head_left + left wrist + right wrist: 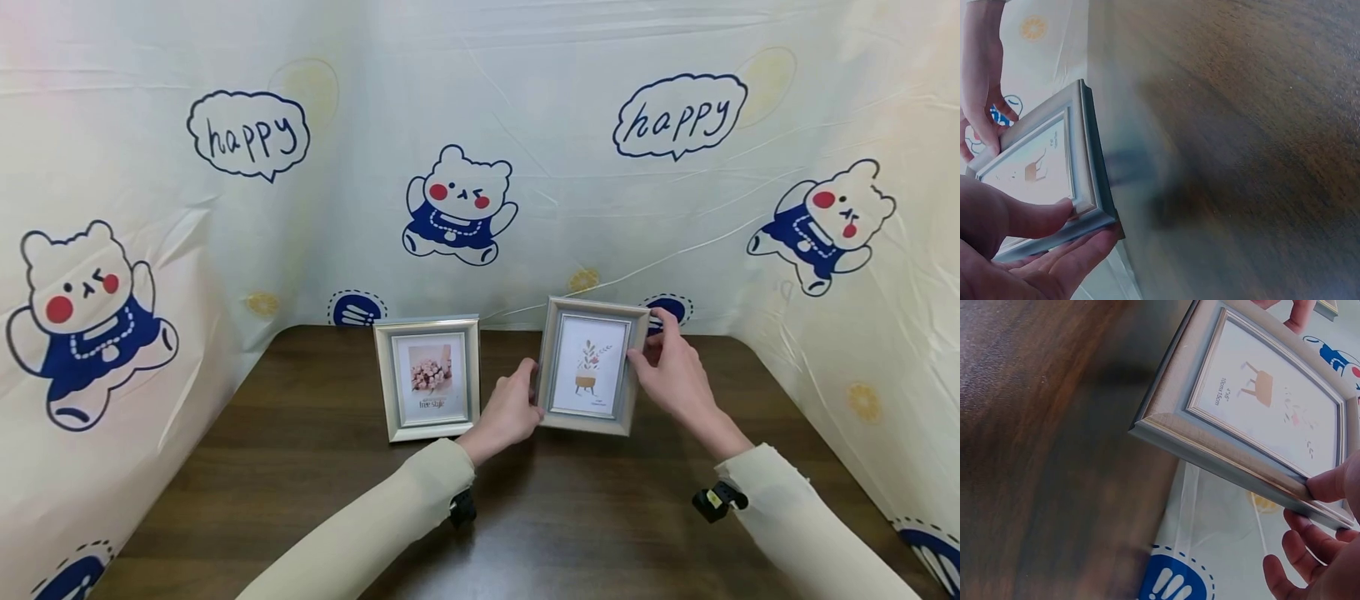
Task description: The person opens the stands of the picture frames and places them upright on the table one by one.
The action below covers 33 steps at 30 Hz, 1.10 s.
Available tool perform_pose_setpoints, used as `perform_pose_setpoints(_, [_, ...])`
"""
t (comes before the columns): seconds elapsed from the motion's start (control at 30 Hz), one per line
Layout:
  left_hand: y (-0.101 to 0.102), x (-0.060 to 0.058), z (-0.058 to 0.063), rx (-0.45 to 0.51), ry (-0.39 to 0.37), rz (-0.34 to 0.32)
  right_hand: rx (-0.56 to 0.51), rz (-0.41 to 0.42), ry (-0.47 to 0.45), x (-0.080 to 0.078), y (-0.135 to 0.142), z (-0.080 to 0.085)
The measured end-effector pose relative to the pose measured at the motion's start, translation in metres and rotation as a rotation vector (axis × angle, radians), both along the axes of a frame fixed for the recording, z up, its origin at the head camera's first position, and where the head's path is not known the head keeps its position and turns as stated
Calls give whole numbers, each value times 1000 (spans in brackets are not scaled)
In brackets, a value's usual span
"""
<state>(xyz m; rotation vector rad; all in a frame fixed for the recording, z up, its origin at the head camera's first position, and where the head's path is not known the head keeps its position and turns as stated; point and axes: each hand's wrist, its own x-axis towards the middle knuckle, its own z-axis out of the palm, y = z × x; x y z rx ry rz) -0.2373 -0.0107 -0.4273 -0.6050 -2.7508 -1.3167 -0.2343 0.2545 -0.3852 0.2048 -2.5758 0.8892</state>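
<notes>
Between both hands, a picture frame [587,367] with a potted-plant print is held a little above the dark table, slightly tilted. The left hand [512,408] grips its lower left edge, thumb on the front and fingers behind, as the left wrist view shows of the hand [1035,244]. At the upper right edge, the right hand [672,367] pinches the border; in the right wrist view the thumb [1332,483] lies on the front. A second picture frame [427,379], silvery with a pink flower print reading "free style", stands upright to the left.
The dark wooden table [570,533] carries the standing frame near its back edge. A pale curtain [555,217] printed with bears and the word "happy" surrounds the back and sides. A small black camera [718,500] sits at the right wrist.
</notes>
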Motion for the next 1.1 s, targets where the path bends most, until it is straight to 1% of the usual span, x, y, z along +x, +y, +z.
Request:
perform_pose_setpoints(0.1, [1, -1, -2, -23, -2, 0, 7, -5, 0, 0, 0, -3])
perform_pose_setpoints(0.2, [0, -2, -5, -29, -15, -5, 10, -10, -1, 0, 0, -6])
perform_pose_setpoints(0.4, [-1, -4, -9, -34, -30, 6, 14, -15, -1, -1, -2, -11])
perform_pose_setpoints(0.6, [1, -5, -11, -43, -25, -1, 12, -23, 5, 1, -2, -12])
perform_pose_setpoints(0.87, [3, -6, -12, -56, 3, 3, 6, -29, 10, 2, -2, -15])
perform_pose_setpoints(1.1, [2, -8, -13, -69, -24, 4, 5, -17, 31, 1, -2, -18])
